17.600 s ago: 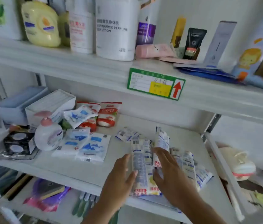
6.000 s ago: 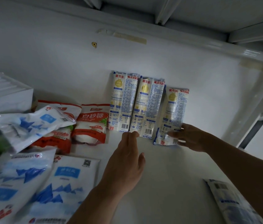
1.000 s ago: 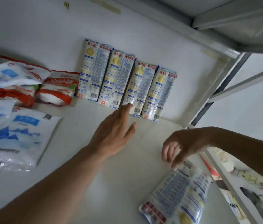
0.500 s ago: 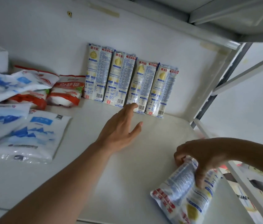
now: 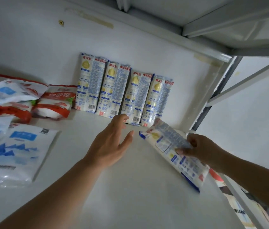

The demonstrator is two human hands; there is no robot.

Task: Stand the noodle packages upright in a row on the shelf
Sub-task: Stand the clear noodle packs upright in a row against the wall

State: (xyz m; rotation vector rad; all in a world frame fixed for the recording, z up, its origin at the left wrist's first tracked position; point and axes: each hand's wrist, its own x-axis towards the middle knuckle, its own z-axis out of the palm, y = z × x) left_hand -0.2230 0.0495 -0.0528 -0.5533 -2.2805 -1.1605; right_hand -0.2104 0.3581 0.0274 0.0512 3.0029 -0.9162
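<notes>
Several noodle packages (image 5: 123, 90), white with blue print and yellow circles, stand upright side by side against the back wall of the white shelf (image 5: 130, 187). My right hand (image 5: 201, 150) is closed around the middle of one more noodle package (image 5: 168, 141), held tilted above the shelf with its far end close to the foot of the rightmost standing package. My left hand (image 5: 112, 142) hovers with fingers spread just in front of the row, its fingertips near the base of the third package, holding nothing.
Red and white sugar bags (image 5: 56, 103) lie left of the row. Blue and white bags (image 5: 18, 149) lie flat at the left front. The shelf's right upright post (image 5: 213, 96) stands just past the row, leaving a narrow gap beside the last package.
My right hand has lifted the loose package from the shelf's front right and carried it back toward the row's right end. My left hand has stayed near the row's base.
</notes>
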